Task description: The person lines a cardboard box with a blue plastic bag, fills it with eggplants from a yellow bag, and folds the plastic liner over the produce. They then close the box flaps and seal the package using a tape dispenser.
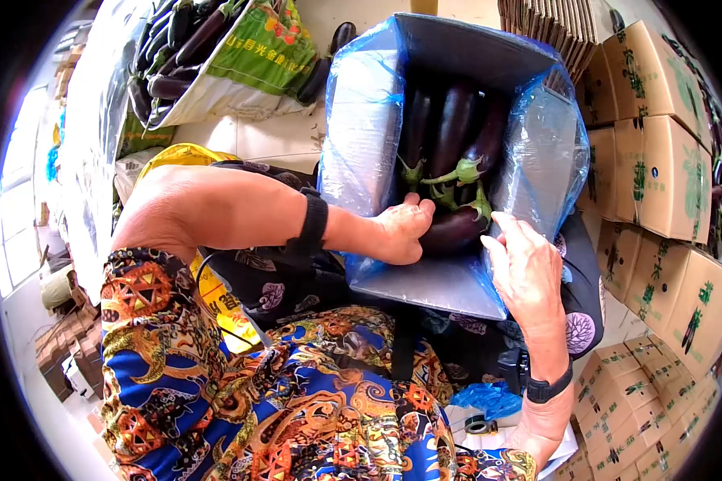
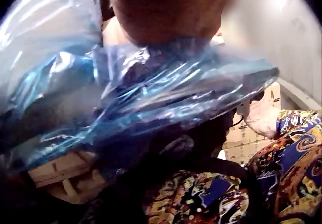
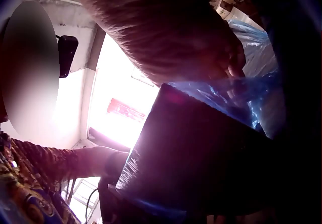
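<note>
In the head view, a cardboard box (image 1: 477, 38) lined with blue plastic film (image 1: 569, 172) stands before me with its flaps spread. Several dark purple eggplants (image 1: 454, 120) lie lengthwise inside, their green stems toward me. A nearer eggplant (image 1: 456, 231) lies crosswise at the near end, stem to the right. My left hand (image 1: 403, 231) reaches in and grips this one's left end; its fingertips are partly hidden. My right hand (image 1: 525, 268) is at the near right corner, fingers loosely bent beside the eggplant's stem end. The right wrist view shows that hand (image 3: 201, 48) above the film.
A sack (image 1: 269, 60) full of eggplants stands at upper left, with loose eggplants (image 1: 316, 80) beside it. Printed cartons (image 1: 658, 176) are stacked along the right, and flattened cardboard (image 1: 547, 28) stands behind the box. A tape roll (image 1: 477, 425) and blue film (image 1: 487, 399) lie near my right forearm.
</note>
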